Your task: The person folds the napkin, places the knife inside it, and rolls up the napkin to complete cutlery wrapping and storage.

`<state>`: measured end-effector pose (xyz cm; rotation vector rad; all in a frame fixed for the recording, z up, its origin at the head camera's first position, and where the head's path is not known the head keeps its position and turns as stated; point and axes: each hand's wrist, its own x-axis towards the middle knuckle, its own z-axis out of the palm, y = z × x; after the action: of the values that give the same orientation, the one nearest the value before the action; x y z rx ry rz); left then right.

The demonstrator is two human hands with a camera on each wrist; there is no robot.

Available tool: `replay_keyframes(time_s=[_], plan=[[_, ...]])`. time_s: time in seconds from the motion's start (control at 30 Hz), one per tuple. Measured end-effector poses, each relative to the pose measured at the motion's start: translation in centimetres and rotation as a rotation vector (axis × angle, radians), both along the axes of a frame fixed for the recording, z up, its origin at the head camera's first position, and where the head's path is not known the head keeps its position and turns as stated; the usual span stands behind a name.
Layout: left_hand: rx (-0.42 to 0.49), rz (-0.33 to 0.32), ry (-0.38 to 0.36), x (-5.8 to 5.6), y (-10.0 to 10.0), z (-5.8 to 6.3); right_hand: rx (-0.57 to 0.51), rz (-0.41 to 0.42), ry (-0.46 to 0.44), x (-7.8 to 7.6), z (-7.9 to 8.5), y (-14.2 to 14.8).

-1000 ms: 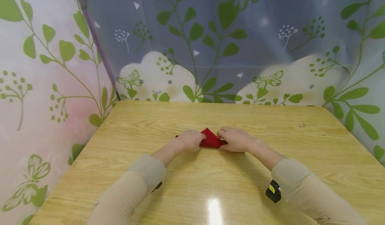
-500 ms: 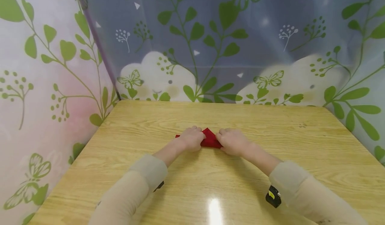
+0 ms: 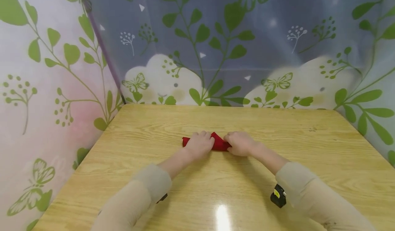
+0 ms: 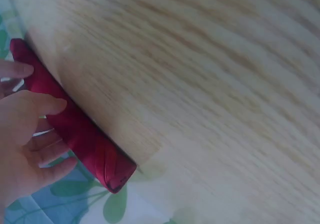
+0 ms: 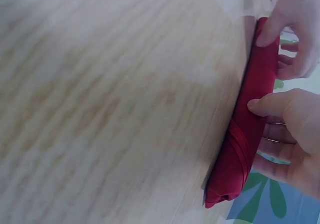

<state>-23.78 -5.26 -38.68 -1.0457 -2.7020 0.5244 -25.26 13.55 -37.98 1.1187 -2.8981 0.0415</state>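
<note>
A dark red satiny cloth (image 3: 220,144), rolled into a narrow tube, lies crosswise on the table. From the head, a small pointed flap stands up along its far side between the hands. My left hand (image 3: 199,144) grips the roll left of its middle; the left end pokes out past it. At the right end, my right hand (image 3: 240,143) holds the roll. Both wrist views show each thumb pressed on the near face of the red cloth (image 5: 245,114), with fingers behind it. Diagonal fold lines cross the roll near one end (image 4: 107,166) in the left wrist view.
The wood-grain table (image 3: 197,183) reaches back to a patterned curtain (image 3: 222,46) with leaves and clouds. A second curtain panel (image 3: 55,87) runs along the left side. A black wrist device (image 3: 278,196) hangs below the right sleeve.
My left hand has shifted slightly right and turned over the roll, baring more of its left end. The flap stands lower. My right hand moved in briefly, then back toward the right end.
</note>
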Motion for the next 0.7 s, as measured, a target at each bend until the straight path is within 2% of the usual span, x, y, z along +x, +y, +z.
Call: replay_keyframes(time_s=[0.2, 0.5, 0.6, 0.7], plan=[[-0.063, -0.029, 0.086, 0.2, 0.4, -0.4, -0.064, -0.007, -0.122, -1.0, 0.2, 0.2], [-0.095, 0.001, 0.068, 0.2, 0.9, -0.7, -0.113, -0.059, -0.351, -1.7, 0.8, 0.1], [-0.080, 0.023, 0.060, 0.3, 1.0, -0.7, -0.117, -0.084, -0.367, -1.7, 1.0, 0.0], [-0.063, 0.041, 0.040, 0.3, 1.1, -0.7, -0.125, -0.100, -0.333, -1.5, 1.0, -0.1]])
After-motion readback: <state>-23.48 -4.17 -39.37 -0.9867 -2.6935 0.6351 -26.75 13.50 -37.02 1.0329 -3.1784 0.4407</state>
